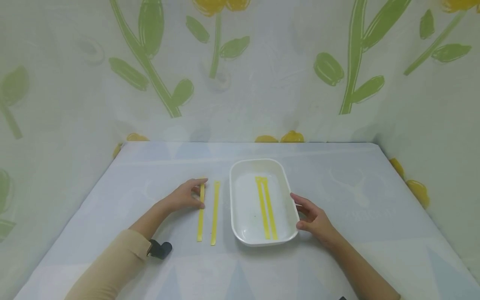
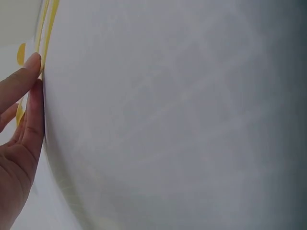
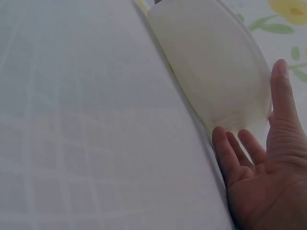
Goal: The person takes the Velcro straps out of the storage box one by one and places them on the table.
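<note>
Two thin yellow strips lie side by side on the table, a left strip [image 1: 200,227] and a right strip [image 1: 215,212]. My left hand [image 1: 183,195] touches the left strip, thumb and index finger set apart along its length; in the left wrist view the fingertips [image 2: 34,84] meet the tabletop beside yellow strips. A white rectangular tray [image 1: 240,166] stands to the right, with two more yellow strips [image 1: 267,208] inside. Against the tray's right wall rests my right hand [image 1: 315,221], its fingers spread and not wrapped round it, as the right wrist view also shows.
A pale patterned cloth covers the table [image 1: 360,258]. Behind and at both sides hangs a white sheet [image 1: 277,96] printed with green leaves and yellow flowers. A black camera piece [image 1: 161,249] sticks out from the left sleeve.
</note>
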The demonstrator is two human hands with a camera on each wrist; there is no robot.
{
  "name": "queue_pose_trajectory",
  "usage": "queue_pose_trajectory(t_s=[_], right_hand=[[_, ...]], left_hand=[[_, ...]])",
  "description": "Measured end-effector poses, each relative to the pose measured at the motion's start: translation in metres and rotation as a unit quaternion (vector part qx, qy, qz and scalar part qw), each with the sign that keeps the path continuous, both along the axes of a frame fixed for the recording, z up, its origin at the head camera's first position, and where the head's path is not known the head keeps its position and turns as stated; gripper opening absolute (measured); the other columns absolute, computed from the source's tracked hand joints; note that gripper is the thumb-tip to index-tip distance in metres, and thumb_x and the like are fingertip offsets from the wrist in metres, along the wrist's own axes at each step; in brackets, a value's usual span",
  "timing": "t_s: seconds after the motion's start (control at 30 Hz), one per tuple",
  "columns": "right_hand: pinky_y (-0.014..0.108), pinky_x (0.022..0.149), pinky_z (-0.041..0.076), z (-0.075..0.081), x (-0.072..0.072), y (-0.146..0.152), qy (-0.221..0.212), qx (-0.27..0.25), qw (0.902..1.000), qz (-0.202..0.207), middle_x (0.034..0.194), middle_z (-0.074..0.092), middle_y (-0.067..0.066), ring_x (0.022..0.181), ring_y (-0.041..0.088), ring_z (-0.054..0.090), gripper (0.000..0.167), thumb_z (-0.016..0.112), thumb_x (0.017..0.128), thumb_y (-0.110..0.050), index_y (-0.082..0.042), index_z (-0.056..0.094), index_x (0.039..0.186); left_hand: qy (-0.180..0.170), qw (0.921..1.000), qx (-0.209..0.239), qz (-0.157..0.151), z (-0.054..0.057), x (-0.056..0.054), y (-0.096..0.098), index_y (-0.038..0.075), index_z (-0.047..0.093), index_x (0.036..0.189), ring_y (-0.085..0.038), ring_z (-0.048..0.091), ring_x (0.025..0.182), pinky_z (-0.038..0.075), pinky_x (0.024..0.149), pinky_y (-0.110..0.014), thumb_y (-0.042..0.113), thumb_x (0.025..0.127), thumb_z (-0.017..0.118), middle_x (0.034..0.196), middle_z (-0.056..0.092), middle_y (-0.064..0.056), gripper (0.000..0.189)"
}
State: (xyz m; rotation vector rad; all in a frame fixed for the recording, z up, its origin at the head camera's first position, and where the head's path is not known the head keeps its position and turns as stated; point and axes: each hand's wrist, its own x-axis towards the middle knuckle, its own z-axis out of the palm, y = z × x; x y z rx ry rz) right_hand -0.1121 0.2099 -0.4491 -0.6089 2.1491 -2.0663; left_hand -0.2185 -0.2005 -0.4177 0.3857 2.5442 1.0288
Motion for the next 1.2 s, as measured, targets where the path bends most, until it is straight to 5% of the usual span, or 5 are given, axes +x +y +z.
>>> queue_pose_trajectory(t_s=[0.23,0.53,1.2], right_hand=[[0.023,0.084,0.052,0.0,0.0,0.0,0.0,0.004,1.0,-0.003,0.14,0.045,-0.016,0.116,0.004,0.053,0.071,0.073,0.082,-0.011,0.002,0.036,0.142],[0.023,0.084,0.052,0.002,0.001,0.0,-0.008,0.001,0.9999,-0.006,0.139,0.046,-0.017,0.116,0.002,0.053,0.071,0.073,0.082,-0.012,0.002,0.037,0.141],[0.023,0.084,0.052,0.002,0.001,-0.001,0.0,-0.004,1.0,0.002,0.139,0.046,-0.018,0.116,0.002,0.053,0.071,0.073,0.082,-0.011,0.003,0.035,0.142]], left_hand=[[0.026,0.9993,-0.029,-0.001,0.0,0.0,-0.001,0.0,0.041,0.14,-0.022,0.054,0.094,0.048,0.082,-0.035,0.02,0.068,0.085,0.11,0.054,-0.013,0.087],[0.016,0.9981,-0.057,-0.016,0.002,-0.004,0.006,-0.003,0.044,0.137,-0.019,0.048,0.083,0.042,0.071,-0.027,0.018,0.069,0.084,0.098,0.053,-0.009,0.082],[0.006,0.9971,-0.075,-0.001,0.001,0.001,0.015,0.003,0.046,0.138,-0.019,0.047,0.081,0.041,0.07,-0.028,0.021,0.066,0.086,0.096,0.053,-0.005,0.084]])
